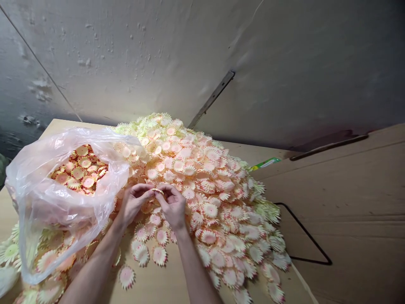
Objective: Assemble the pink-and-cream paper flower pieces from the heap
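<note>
Between the fingertips of both hands is one small artificial flower piece [157,191], seen nearly edge-on. My left hand [136,202] pinches its left side, and my right hand [172,204] pinches its right side. Both hands hover over the near left part of a big heap of pale pink and cream flower pieces [209,190] with notched edges. To the left of my left hand, an open clear plastic bag [76,211] holds many yellowish flower pieces [82,169] with red-tipped edges. Several loose flower pieces [127,276] lie on the table between my forearms.
The heap spreads over a light wooden table [152,287] that meets a grey, peeling wall [142,63]. A metal strip [211,99] is fixed to the wall. Cardboard [351,211], a bent black rod [305,232] and a green packet [265,164] are on the right.
</note>
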A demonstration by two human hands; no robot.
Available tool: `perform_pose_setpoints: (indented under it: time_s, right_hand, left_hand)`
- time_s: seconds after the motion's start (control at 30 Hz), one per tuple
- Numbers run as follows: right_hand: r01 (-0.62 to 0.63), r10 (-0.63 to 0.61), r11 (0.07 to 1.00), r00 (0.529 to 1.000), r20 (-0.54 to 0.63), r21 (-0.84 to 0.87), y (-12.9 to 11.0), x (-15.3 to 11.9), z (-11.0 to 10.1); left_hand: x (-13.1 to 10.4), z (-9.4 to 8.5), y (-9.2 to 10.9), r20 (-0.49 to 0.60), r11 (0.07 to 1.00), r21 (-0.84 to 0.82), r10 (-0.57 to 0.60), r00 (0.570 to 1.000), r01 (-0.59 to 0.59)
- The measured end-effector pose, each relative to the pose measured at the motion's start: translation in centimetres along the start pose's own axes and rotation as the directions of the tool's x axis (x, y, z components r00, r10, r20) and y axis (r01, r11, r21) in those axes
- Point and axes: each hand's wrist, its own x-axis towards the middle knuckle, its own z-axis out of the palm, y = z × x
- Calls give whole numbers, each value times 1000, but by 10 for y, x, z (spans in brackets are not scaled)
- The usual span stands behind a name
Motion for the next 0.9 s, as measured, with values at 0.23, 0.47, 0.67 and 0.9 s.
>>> perform_pose_setpoints:
  time_s: [0.23,0.47,0.67,0.9]
  right_hand:
    - [-118,118,993,992,-32,12,2,0,-5]
    - [-109,109,994,989,-99,2,1,2,-3]
    - [-123,118,992,986,-122,-30,0,2,-2]
    - [-148,142,988,983,-119,-42,-1,2,0]
  left_hand:
    - [0,1,2,-51,992,106,75,996,-69]
    - [-1,2,7,-7,999,8,-48,999,48]
    - [-1,3,8,1,996,17,-90,996,90]
    - [0,1,1,9,995,71,-76,997,75]
